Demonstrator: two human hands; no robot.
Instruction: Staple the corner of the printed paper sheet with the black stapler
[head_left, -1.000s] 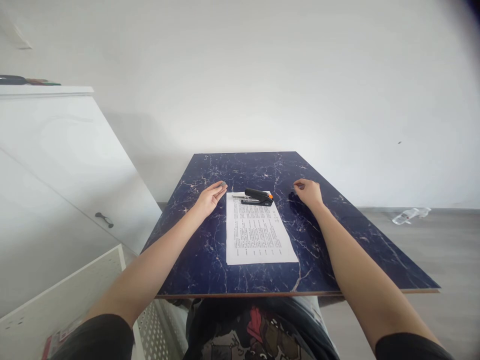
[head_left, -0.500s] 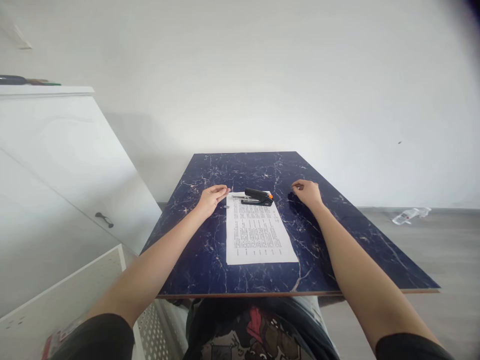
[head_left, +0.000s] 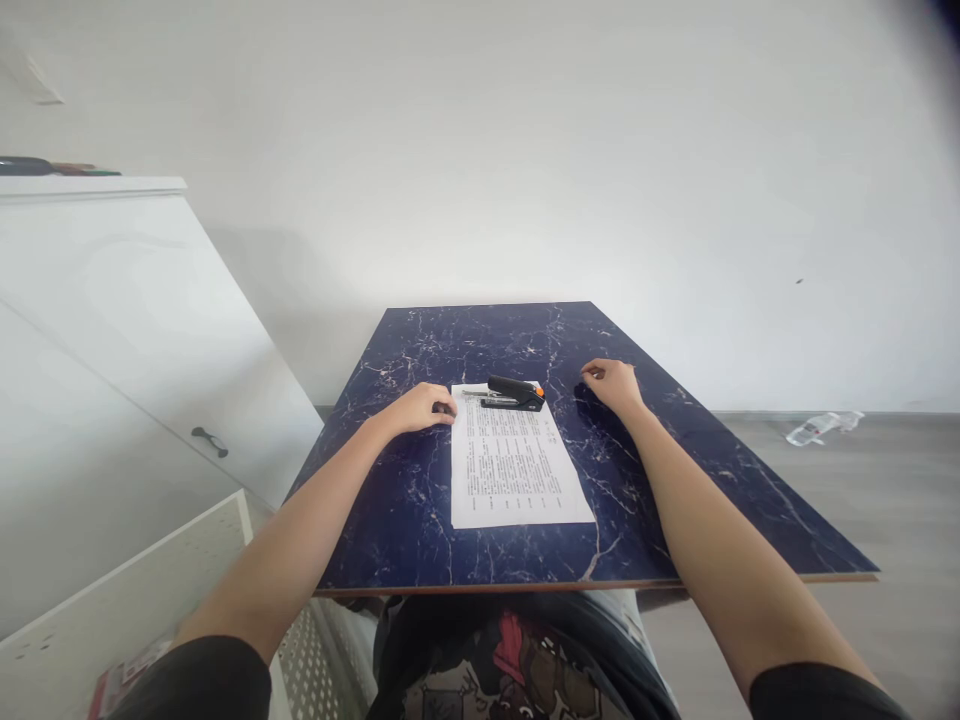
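Observation:
A black stapler (head_left: 514, 391) with an orange spot at its rear lies across the top of a printed sheet of paper (head_left: 517, 485). Its thin metal tray sticks out to the left. My left hand (head_left: 426, 407) rests at the paper's upper left edge, fingers curled down and closed over the spot where a small grey strip lay. That strip is now hidden. To the right of the stapler, apart from it, my right hand (head_left: 613, 384) is held just over the table with thumb and fingers pinched together. Whatever its fingertips may hold is too small to make out.
The dark blue marbled table (head_left: 480, 560) reaches toward a pale wall. On the left stand a white cabinet (head_left: 142, 330) and a white perforated bin (head_left: 244, 520). A clear plastic item (head_left: 821, 428) lies on the floor to the right.
My left hand has dropped toward me and curled over the small grey strip beside the paper, which was visible before. My right hand, the stapler and the paper have stayed nearly still.

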